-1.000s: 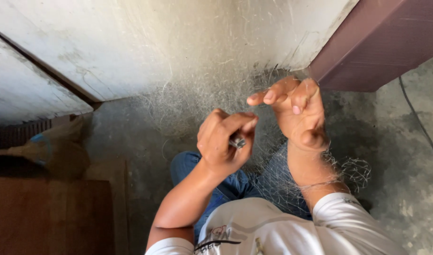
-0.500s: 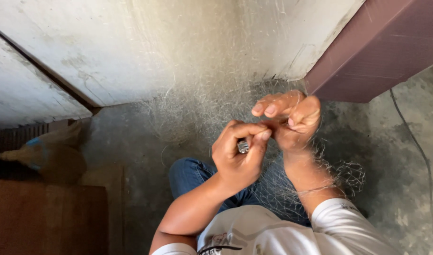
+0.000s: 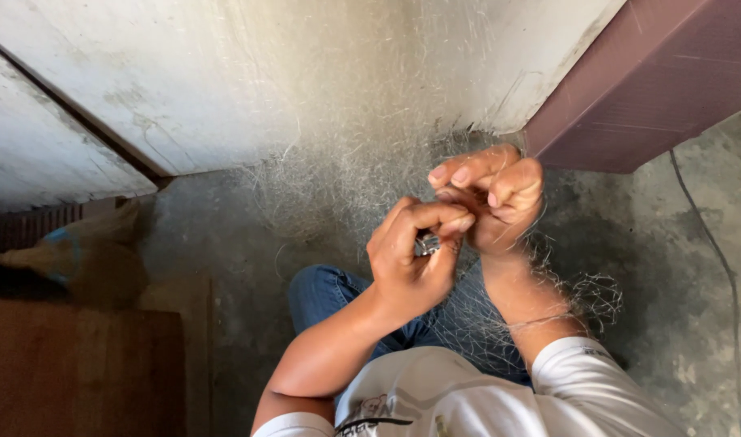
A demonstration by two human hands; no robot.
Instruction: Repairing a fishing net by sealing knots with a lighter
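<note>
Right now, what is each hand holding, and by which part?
The left hand pinches a small metal tool between thumb and fingers, mostly hidden. The right hand grips strands of the fine fishing net in its fingertips.
</note>
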